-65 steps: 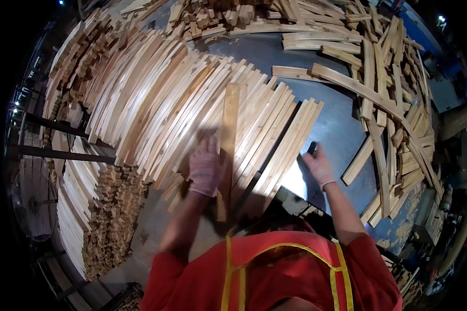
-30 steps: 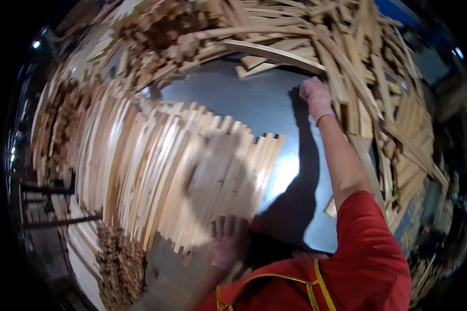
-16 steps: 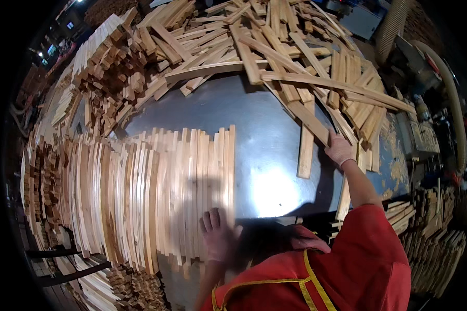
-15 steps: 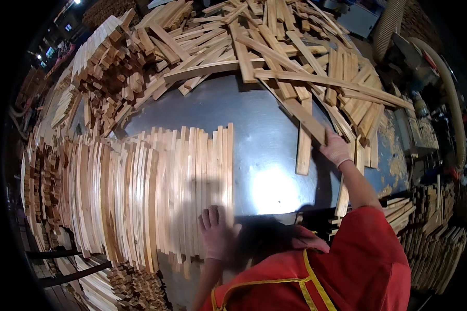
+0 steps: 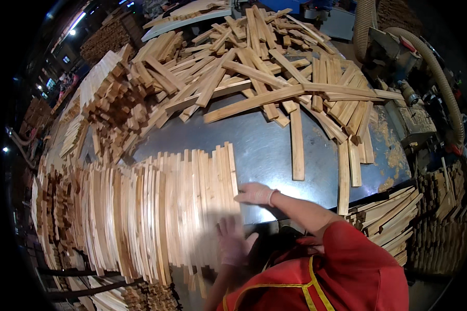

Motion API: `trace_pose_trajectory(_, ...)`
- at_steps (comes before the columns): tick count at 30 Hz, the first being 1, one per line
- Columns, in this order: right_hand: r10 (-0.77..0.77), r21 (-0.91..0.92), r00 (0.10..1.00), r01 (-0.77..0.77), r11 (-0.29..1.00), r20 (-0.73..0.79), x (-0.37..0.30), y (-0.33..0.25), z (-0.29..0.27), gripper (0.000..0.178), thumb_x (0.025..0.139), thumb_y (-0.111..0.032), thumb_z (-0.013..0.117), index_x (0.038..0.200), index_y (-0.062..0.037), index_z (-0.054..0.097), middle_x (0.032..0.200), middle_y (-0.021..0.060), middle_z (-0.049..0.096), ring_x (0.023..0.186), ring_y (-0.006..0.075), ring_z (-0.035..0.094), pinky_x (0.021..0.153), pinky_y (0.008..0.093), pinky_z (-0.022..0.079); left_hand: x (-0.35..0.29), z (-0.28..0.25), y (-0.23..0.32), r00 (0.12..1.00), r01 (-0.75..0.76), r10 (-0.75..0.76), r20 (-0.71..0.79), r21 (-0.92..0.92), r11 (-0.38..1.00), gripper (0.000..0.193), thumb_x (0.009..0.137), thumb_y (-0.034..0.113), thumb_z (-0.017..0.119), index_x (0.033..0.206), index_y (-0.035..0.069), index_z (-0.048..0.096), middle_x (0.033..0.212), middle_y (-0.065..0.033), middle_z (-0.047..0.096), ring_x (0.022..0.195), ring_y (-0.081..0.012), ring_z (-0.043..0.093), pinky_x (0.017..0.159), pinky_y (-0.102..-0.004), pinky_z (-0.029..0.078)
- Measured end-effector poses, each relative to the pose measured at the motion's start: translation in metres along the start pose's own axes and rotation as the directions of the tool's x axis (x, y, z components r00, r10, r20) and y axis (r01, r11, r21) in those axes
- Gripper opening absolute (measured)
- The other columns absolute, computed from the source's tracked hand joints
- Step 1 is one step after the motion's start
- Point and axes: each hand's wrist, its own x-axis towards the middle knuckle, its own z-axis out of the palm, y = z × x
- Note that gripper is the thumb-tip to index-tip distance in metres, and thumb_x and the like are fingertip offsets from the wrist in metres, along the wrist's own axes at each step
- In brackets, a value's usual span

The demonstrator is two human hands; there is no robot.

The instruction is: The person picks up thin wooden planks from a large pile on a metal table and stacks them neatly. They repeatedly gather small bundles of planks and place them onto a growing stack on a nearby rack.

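A long row of pale wooden strips (image 5: 140,217) stands packed side by side on the left of the metal table. At the row's right end, my right hand (image 5: 256,194) has its fingers closed on the edge of the outermost wooden strip (image 5: 233,168). Farther down the same end, my left hand (image 5: 233,242) lies with spread fingers against the strips, partly in shadow. Both hands wear light gloves.
Loose wooden strips (image 5: 254,78) are heaped across the far side of the metal table (image 5: 212,132). Several overhang its near right edge. Ribbed hoses (image 5: 446,78) and machinery stand at the right, with stacked wood (image 5: 389,217) below.
My right hand has come from the right of the heap, where it held a strip, to the right end of the row. My left hand stays there. The whole view has shifted.
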Motion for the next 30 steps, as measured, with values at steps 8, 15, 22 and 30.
trace_pose_trajectory(8, 0.018, -0.115, 0.653, -0.161, 0.980, -0.757, 0.016, 0.064, -0.308, 0.058, 0.085, -0.038, 0.067, 0.132, -0.0037, 0.064, 0.128, 0.0297, 0.066, 0.123, 0.0461, 0.062, 0.108, 0.0498, 0.049, 0.035, -0.020, 0.014, 0.964, -0.041, 0.051, -0.262, 0.043, 0.998, 0.042, 0.070, 0.021, 0.071, 0.110, 0.014, 0.061, 0.105, -0.0086, 0.058, 0.102, -0.0321, 0.057, 0.094, -0.0492, 0.046)
trace_pose_trajectory(15, 0.102, -0.606, 0.811, -0.508, 0.613, -0.576, 0.041, 0.150, -0.428, 0.090, 0.078, -0.044, 0.080, 0.155, -0.0108, 0.047, 0.142, 0.0206, 0.065, 0.127, 0.0416, 0.063, 0.104, 0.0478, 0.052, 0.054, -0.017, 0.014, 0.985, 0.016, -0.011, -0.174, 0.026, 1.000, 0.027, 0.069, 0.015, 0.069, 0.095, 0.014, 0.059, 0.097, -0.0080, 0.056, 0.093, -0.0316, 0.057, 0.085, -0.0489, 0.045)
trace_pose_trajectory(22, 0.276, -0.630, 0.955, -0.283, 0.723, -0.112, 0.027, 0.113, -0.343, 0.085, 0.084, -0.058, 0.073, 0.159, -0.0254, 0.049, 0.118, 0.0196, 0.077, 0.112, 0.0377, 0.073, 0.094, 0.0474, 0.056, 0.057, -0.023, 0.014, 0.989, 0.023, -0.021, -0.143, 0.016, 1.000, 0.027, 0.074, 0.014, 0.067, 0.100, 0.012, 0.061, 0.100, -0.0099, 0.056, 0.096, -0.0328, 0.057, 0.086, -0.0494, 0.046)
trace_pose_trajectory(30, 0.405, 0.265, 0.913, -0.379, 0.887, -0.049, -0.027, 0.064, -0.152, 0.061, 0.095, -0.035, 0.075, 0.143, -0.0015, 0.062, 0.116, 0.0202, 0.075, 0.106, 0.0284, 0.072, 0.093, 0.0384, 0.055, 0.035, -0.044, 0.004, 0.986, -0.022, 0.005, -0.169, -0.099, 0.995, 0.049, 0.079, 0.022, 0.075, 0.125, 0.010, 0.065, 0.123, -0.0126, 0.060, 0.117, -0.0360, 0.057, 0.105, -0.0518, 0.044)
